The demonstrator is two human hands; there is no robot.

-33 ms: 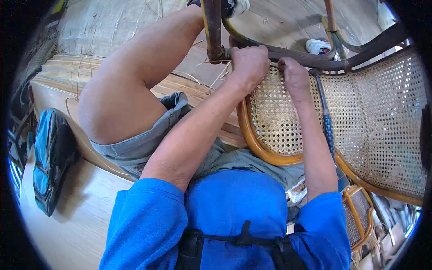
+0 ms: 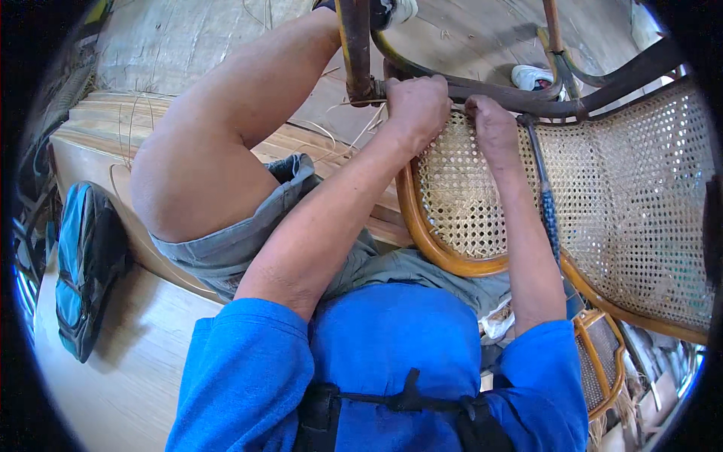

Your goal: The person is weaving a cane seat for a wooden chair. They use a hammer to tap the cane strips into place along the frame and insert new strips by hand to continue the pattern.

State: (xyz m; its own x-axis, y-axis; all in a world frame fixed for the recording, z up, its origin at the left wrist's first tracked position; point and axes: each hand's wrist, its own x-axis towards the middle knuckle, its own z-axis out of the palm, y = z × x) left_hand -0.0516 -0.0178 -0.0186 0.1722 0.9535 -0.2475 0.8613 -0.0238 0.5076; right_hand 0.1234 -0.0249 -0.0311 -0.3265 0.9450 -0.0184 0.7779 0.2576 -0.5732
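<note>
A chair with a woven cane panel (image 2: 459,192) leans against my lap, its honey-coloured rim (image 2: 410,207) curving near my thighs. My left hand (image 2: 418,109) is closed at the panel's far left edge, against the chair's dark rail (image 2: 482,90). Just to the right, my right hand (image 2: 493,132) is bent inward with its fingers pinched at the same edge. Whatever either hand grips is hidden. Thin pale cane strands (image 2: 369,128) trail beside the left hand. A hammer-like tool (image 2: 550,215) with a metal shaft and blue-and-black grip lies on the cane, right of my right forearm.
A dark chair leg (image 2: 355,53) rises left of my hands. A teal and black bag (image 2: 83,271) lies at the left on a pale board (image 2: 166,339). Another cane-panelled piece (image 2: 599,358) and scraps (image 2: 640,399) are at the lower right. A white shoe (image 2: 531,77) shows beyond the rail.
</note>
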